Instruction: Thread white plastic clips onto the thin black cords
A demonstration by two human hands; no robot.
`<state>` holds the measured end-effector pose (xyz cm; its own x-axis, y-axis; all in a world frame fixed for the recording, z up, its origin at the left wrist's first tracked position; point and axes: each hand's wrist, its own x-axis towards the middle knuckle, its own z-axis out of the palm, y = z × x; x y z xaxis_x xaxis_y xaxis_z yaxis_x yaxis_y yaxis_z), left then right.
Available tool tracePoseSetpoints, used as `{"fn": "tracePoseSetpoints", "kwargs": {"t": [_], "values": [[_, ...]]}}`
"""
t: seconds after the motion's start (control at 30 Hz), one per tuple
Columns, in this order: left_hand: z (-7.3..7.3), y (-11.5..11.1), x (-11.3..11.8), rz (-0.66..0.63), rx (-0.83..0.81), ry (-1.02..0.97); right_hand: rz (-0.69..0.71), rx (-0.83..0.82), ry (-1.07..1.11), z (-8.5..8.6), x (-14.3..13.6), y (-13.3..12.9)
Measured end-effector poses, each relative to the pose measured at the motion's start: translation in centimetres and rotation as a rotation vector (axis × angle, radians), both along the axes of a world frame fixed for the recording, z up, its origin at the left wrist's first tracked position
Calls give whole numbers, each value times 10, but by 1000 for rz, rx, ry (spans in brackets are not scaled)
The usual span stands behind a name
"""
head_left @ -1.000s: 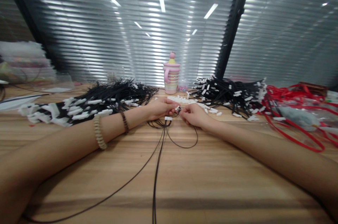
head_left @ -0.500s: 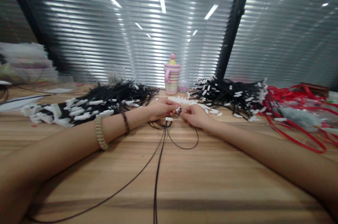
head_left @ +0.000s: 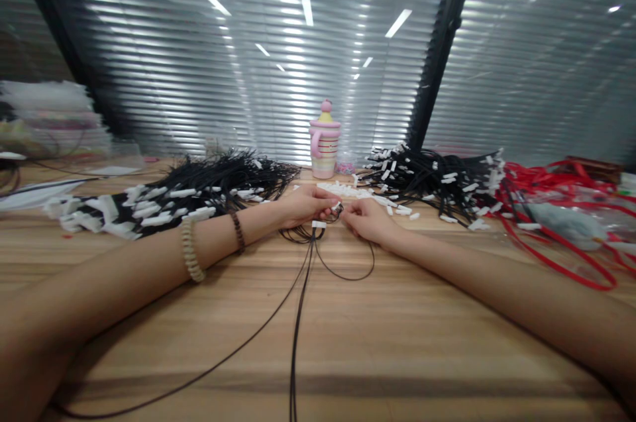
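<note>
My left hand (head_left: 309, 204), with bead bracelets on its wrist, pinches a small white connector piece (head_left: 336, 207). Close beside it, my right hand (head_left: 370, 218) has its fingertips pressed together on a thin dark cord (head_left: 340, 211) at that piece. Just below the hands a white clip (head_left: 318, 225) lies with several dark cords (head_left: 301, 306) running from it toward me. One cord loops out to the right under my right hand. The fingertips hide part of the white piece and the cord end.
A heap of white pieces (head_left: 348, 190) lies behind my hands, before a pink lidded cup (head_left: 325, 147). Bundles of black cords with white ends flank it, one left (head_left: 223, 177) and one right (head_left: 432, 173). Red straps (head_left: 541, 180) and plastic bags lie far right.
Almost nothing differs. Both hands keep the same hold at the same place, and the view has shifted very slightly.
</note>
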<state>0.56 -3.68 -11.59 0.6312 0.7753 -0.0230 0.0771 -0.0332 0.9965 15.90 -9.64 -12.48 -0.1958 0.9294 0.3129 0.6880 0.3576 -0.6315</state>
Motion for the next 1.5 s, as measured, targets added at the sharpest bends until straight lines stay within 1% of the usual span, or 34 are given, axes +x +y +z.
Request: {"fn": "tracePoseSetpoints", "kwargs": {"t": [0.27,0.5,0.67,0.8,0.97,1.1,1.23,1.5], "values": [[0,-1,0,-11,19,-4,-19,24,8,-1,1,3],[2,-7,3,35,31,-16,5,23,11,-1,0,1],[4,-11,4,38,40,-3,-22,63,16,-6,2,6],[3,-9,4,29,48,2,-12,94,3,-10,3,9],[2,-7,4,53,35,-15,-15,130,-27,-6,1,5],[2,-7,4,44,29,-6,-66,189,-80,-3,0,2],[2,-7,4,56,26,-1,-99,178,-86,-3,-1,2],[3,-9,4,11,49,-9,-77,189,-98,-1,-2,-1]]}}
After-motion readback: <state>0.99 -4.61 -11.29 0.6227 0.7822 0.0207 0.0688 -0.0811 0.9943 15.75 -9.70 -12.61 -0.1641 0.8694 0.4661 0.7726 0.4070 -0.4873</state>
